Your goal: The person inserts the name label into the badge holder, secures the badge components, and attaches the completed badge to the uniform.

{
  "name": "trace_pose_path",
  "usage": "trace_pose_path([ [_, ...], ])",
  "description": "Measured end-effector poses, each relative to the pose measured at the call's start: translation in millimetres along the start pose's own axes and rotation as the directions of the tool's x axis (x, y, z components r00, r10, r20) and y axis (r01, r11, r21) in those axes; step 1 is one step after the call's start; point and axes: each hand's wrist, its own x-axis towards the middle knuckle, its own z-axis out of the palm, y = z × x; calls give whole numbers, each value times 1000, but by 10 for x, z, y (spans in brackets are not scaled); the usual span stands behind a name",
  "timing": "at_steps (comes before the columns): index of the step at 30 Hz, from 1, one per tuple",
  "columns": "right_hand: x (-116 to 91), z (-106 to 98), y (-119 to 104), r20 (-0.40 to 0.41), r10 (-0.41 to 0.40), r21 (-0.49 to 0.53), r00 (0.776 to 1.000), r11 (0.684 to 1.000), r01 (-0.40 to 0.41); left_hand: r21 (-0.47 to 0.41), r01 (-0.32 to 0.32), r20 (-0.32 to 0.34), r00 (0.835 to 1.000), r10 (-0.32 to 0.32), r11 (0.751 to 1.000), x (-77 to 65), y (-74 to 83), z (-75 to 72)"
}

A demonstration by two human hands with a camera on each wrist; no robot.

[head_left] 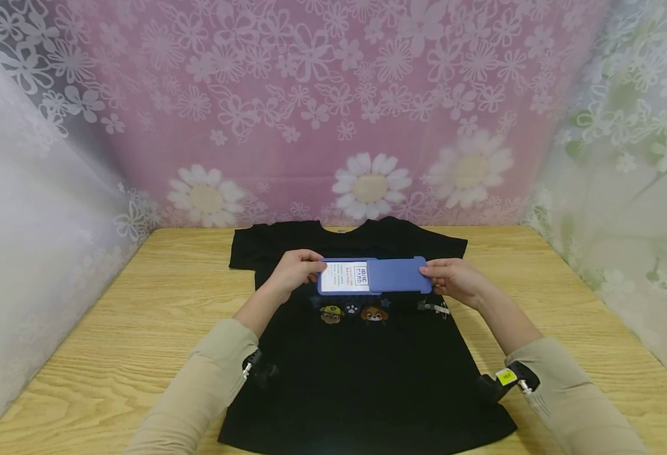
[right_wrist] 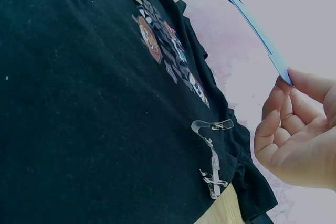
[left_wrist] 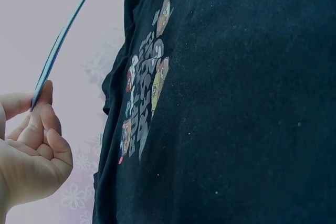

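Observation:
A blue ID card holder (head_left: pixel 398 275) is held level above a black T-shirt (head_left: pixel 362 385). Its two parts are slid apart sideways, and a white printed insert (head_left: pixel 342 278) marked "ID/IC CARD" shows in the left part. My left hand (head_left: pixel 295 273) pinches the left end between thumb and fingers. At the opposite end, my right hand (head_left: pixel 460 279) pinches the sliding part. Both wrist views catch the holder edge-on, as a thin strip. On the shirt below my right hand lies a clear strap clip (right_wrist: pixel 215 169) with metal fittings.
The T-shirt lies spread on a wooden table (head_left: pixel 112 328), cartoon prints (head_left: pixel 352 313) facing up. A pink floral curtain (head_left: pixel 288 114) hangs behind, with pale floral curtains (head_left: pixel 640 208) at the sides. Each wrist wears a camera strap (head_left: pixel 523 377).

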Motion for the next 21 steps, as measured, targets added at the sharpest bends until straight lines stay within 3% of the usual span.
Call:
trace_pose_path([
  [21,68,61,35,-76,-1,-98,997,995,-6,-27,-8,1,1000,8,1000,1,0,21],
])
